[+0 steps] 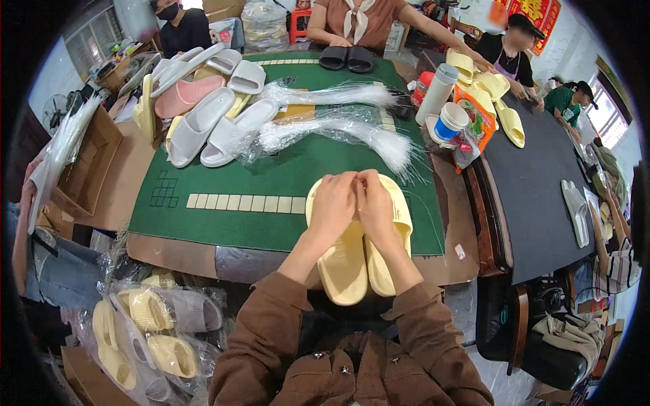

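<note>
A pair of pale yellow slide slippers (343,266) lies side by side in front of me, heels overhanging the near table edge. My left hand (332,203) and my right hand (376,208) meet over their straps, fingers bent and pinched together. What sits between the fingertips is too small or hidden to make out. A thin clear strand (434,211) curves over the mat to the right of the slippers. Beyond my hands lie two bundles of thin white plastic strands (338,128) in clear wrapping.
Grey, pink and yellow slippers (201,127) pile up at the far left of the green mat (223,233). A grey bottle (437,91) and white tub (451,122) stand at right. Bagged slippers (152,325) lie lower left. Co-workers sit around; one reaches toward yellow slippers (509,123).
</note>
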Motion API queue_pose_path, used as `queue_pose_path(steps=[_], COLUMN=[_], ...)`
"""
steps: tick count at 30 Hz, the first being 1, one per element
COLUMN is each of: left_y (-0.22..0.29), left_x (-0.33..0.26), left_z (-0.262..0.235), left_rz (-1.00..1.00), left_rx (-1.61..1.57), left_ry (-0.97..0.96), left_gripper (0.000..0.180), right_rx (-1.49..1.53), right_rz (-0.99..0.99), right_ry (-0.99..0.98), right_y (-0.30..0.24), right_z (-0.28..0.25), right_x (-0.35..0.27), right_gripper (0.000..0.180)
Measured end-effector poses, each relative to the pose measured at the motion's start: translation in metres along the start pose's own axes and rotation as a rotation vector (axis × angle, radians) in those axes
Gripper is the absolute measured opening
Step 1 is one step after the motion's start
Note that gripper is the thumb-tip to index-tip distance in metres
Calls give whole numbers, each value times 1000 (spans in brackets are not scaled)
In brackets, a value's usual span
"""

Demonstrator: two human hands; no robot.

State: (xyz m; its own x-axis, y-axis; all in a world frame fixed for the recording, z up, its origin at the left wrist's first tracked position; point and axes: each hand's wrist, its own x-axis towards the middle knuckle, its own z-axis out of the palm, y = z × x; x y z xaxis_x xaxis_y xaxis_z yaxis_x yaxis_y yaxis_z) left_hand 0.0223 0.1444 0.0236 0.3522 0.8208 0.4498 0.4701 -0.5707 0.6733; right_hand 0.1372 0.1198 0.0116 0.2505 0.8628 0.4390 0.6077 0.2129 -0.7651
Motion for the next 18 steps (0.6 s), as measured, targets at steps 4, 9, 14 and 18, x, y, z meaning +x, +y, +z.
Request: queue_pose_path(steps=[4,9,14,18], left_y=[1,-15,-25,-25], left_x=[13,21,15,12], left_z=[8,21,29,27], left_rz=[-46,-96,34,-10], left_rx=[-17,-20,-44,-25], left_ry=[-54,8,113,158], left_gripper=[15,11,8,8], right_rx=[168,73,23,-303], right_rz=[100,86,-65,-207], right_ry=[-62,-91,-6,-102], right_y=[7,21,30,21], right_z=[-12,-12,-9,-3], right_x=[16,27,18,10], right_gripper=[11,10,13,18])
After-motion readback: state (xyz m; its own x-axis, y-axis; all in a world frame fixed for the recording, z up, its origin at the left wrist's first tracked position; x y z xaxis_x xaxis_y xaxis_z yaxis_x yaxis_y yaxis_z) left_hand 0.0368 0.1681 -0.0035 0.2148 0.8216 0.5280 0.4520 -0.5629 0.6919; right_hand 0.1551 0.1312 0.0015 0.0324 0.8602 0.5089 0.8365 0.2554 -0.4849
